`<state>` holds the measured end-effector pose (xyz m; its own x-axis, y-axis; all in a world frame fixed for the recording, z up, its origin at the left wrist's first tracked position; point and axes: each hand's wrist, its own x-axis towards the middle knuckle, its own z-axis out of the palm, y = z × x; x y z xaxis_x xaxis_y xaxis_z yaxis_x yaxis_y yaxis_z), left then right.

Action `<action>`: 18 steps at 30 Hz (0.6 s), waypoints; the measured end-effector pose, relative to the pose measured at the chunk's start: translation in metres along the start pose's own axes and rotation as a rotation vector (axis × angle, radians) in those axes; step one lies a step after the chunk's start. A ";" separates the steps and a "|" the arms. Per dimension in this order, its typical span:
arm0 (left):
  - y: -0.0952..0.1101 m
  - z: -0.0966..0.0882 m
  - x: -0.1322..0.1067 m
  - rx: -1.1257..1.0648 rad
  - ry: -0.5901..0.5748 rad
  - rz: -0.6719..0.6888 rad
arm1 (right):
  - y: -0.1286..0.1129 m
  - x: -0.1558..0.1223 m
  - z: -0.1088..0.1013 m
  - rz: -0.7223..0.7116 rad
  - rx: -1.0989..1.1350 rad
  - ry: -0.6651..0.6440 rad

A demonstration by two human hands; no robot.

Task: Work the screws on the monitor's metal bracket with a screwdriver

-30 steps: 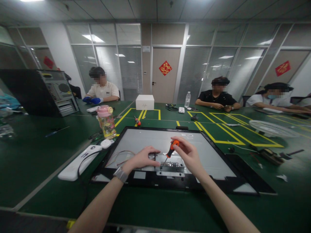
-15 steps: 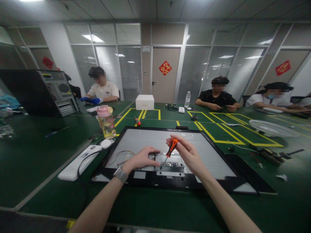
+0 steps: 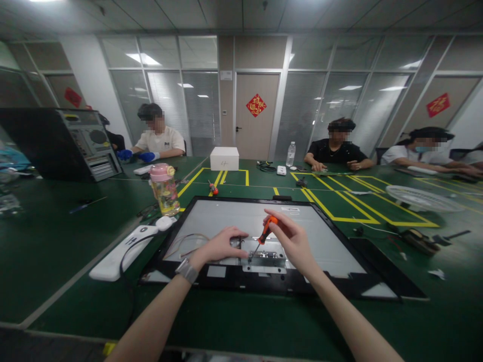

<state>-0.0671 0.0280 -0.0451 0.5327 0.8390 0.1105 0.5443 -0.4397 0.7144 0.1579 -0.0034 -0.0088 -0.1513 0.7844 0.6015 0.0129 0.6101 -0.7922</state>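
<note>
A display panel (image 3: 222, 216) with a grey back and black frame lies flat on the green table. Near its front edge sits a silver metal bracket (image 3: 281, 262). My left hand (image 3: 221, 246) holds the bracket's left side, thumb low and fingers above. In my right hand (image 3: 292, 239) is an orange and black screwdriver (image 3: 267, 229), gripped by its handle and tilted. Its shaft points down and left, with the tip at the left part of the bracket; any screw under it is too small to make out. Thin wires (image 3: 184, 239) lie on the panel beside my left hand.
Left of the panel are a white power bank-like box (image 3: 121, 254) with a black cable and a pink-lidded bottle (image 3: 165, 191). A computer case (image 3: 49, 143) stands far left, a white box (image 3: 224, 159) behind. A tape-like tool (image 3: 418, 240) lies right. Several people sit opposite.
My right-hand fingers have shifted round the screwdriver handle, while the tip stays at the same spot. My left hand has not moved. Across the table, a person's hands have moved apart.
</note>
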 end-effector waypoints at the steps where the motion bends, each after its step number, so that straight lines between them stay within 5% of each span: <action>1: -0.001 0.000 0.000 0.002 0.003 0.003 | 0.001 0.000 0.000 -0.018 -0.031 0.026; 5: -0.002 0.001 0.001 0.006 0.005 0.003 | 0.001 0.001 -0.002 -0.086 -0.147 0.081; 10: -0.001 0.000 0.001 0.008 -0.008 -0.003 | 0.001 -0.002 -0.002 -0.039 -0.031 -0.003; 18: -0.006 0.003 0.001 0.007 0.014 0.017 | 0.002 -0.002 -0.002 -0.160 -0.221 0.106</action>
<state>-0.0681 0.0306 -0.0511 0.5327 0.8359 0.1327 0.5398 -0.4563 0.7074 0.1600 -0.0037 -0.0113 -0.0652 0.6765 0.7335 0.2141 0.7274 -0.6519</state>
